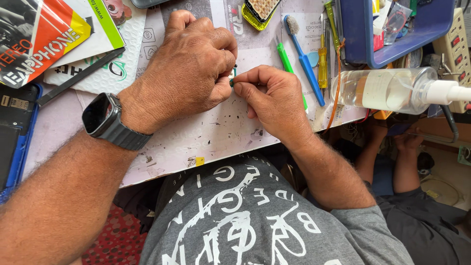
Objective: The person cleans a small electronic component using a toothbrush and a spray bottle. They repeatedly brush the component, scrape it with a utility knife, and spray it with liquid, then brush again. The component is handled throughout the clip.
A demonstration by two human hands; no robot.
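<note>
Closest to the camera, the left hand [189,68], with a dark smartwatch [104,118] on its wrist, is curled shut, fingertips pinching a tiny green part [232,77] against the worn white work mat [206,135]. Just beside it, the right hand [272,98] meets the same part, thumb and forefinger closed on its edge. Beyond them lie a green-handled tool [289,68], a blue brush [303,59] and a yellow screwdriver [322,61], side by side. Farther right, a clear spray bottle [392,89] lies on its side below a blue tray [392,46].
</note>
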